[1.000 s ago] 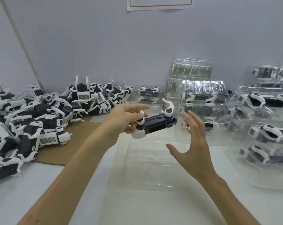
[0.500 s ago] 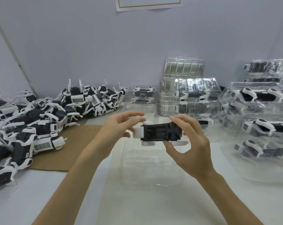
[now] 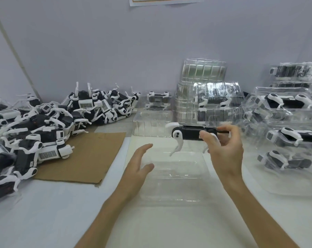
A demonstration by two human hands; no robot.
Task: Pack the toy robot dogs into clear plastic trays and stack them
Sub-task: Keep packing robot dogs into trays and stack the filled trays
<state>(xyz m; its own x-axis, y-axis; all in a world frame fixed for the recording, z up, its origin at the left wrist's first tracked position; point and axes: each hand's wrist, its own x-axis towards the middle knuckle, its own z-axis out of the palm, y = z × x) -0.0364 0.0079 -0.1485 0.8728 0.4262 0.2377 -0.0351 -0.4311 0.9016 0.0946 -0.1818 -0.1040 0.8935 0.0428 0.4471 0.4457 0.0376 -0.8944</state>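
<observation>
A black and white toy robot dog [image 3: 189,134] hangs level in the air above a clear plastic tray [image 3: 175,178] lying on the white table. My right hand [image 3: 223,145] pinches the dog's right end between thumb and fingers; its white legs hang down. My left hand [image 3: 138,165] is off the dog, fingers straight, hovering at the tray's left edge and holding nothing. A large heap of loose robot dogs [image 3: 44,126] lies at the left.
A sheet of brown cardboard [image 3: 90,154] lies beside the heap. Another clear tray [image 3: 151,124] stands behind the dog. Stacks of clear trays [image 3: 205,90] rise at the back. Packed trays with dogs [image 3: 286,122] are piled on the right.
My left hand has let go of the dog and dropped to the tray's left edge. My right hand took hold of the dog, turned it upright and carries it alone.
</observation>
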